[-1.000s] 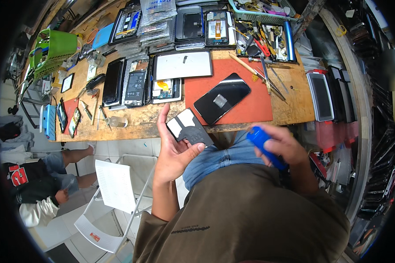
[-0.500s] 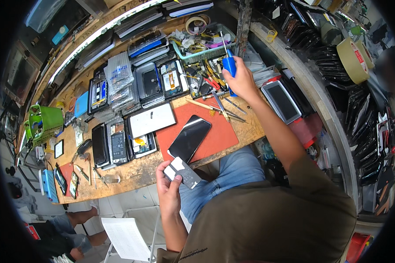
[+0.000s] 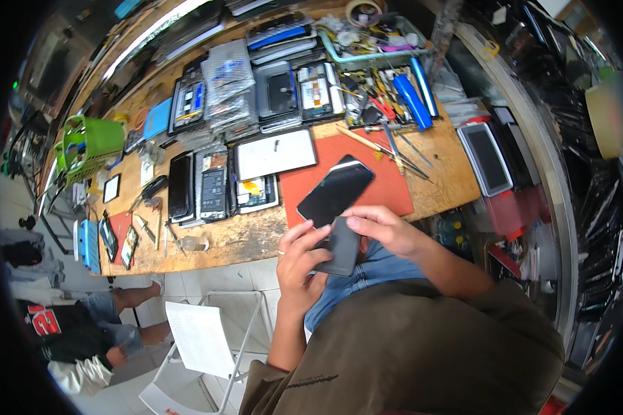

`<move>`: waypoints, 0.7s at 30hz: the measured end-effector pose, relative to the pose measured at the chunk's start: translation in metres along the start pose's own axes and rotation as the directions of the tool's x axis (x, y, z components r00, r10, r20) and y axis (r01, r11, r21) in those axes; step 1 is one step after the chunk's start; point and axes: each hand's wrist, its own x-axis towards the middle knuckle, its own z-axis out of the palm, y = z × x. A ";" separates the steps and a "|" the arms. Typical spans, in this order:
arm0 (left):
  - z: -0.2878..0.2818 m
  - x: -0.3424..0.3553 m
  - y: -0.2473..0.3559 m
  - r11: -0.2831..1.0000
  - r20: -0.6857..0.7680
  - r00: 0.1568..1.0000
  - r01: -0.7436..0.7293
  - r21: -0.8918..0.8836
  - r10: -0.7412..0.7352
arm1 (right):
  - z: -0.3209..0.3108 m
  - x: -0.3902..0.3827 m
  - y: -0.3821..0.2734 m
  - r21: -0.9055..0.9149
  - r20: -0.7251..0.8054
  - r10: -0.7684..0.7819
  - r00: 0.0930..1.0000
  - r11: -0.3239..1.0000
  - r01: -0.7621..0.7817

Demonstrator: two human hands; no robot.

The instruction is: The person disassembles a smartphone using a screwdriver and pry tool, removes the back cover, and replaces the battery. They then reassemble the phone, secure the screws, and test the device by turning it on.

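My left hand (image 3: 300, 266) and my right hand (image 3: 389, 234) both have their fingers on a dark grey, flat phone-sized piece (image 3: 341, 259), held low over my lap at the bench's edge. Just beyond it a black phone (image 3: 332, 190) lies screen up on an orange mat (image 3: 393, 197). Several slim tools (image 3: 398, 155) lie across the mat's back right corner. The blue tool (image 3: 414, 104) rests on the pile of hand tools at the back right. A white panel (image 3: 273, 152) lies left of the mat on stacked opened devices.
Opened tablets (image 3: 315, 90), wrapped stacks (image 3: 225, 83) and a green basket (image 3: 86, 145) crowd the wooden bench (image 3: 242, 256). A white folding chair (image 3: 197, 332) stands lower left, beside another person (image 3: 69, 339) whose legs and torso show. Shelves of dark devices (image 3: 595, 228) line the right side.
My right hand reached up with the blue tool, which now lies among the tools, and came down onto the held piece. That piece is turned over, showing a dark face instead of white patches.
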 end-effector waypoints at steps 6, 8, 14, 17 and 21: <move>0.029 0.009 0.012 0.728 -0.128 0.820 0.410 -0.550 -0.558 | 0.009 -0.022 -0.002 -0.013 -0.218 -0.253 0.943 0.966 0.257; 0.029 0.006 0.012 0.145 0.129 0.685 0.328 -0.933 -0.717 | 0.022 -0.024 -0.002 -0.047 -0.297 -0.310 0.903 0.949 0.311; 0.030 -0.009 0.017 0.331 0.204 0.685 0.563 -0.757 -0.700 | 0.039 -0.020 0.000 -0.490 -0.182 -0.489 0.853 0.797 0.352; 0.025 -0.012 0.022 0.345 0.208 0.684 0.578 -0.740 -0.699 | 0.037 -0.020 -0.002 -0.557 -0.128 -0.521 0.844 0.742 0.373; 0.016 -0.012 0.024 0.387 0.245 0.705 0.607 -0.694 -0.666 | 0.035 -0.018 -0.003 -0.522 -0.081 -0.480 0.873 0.767 0.373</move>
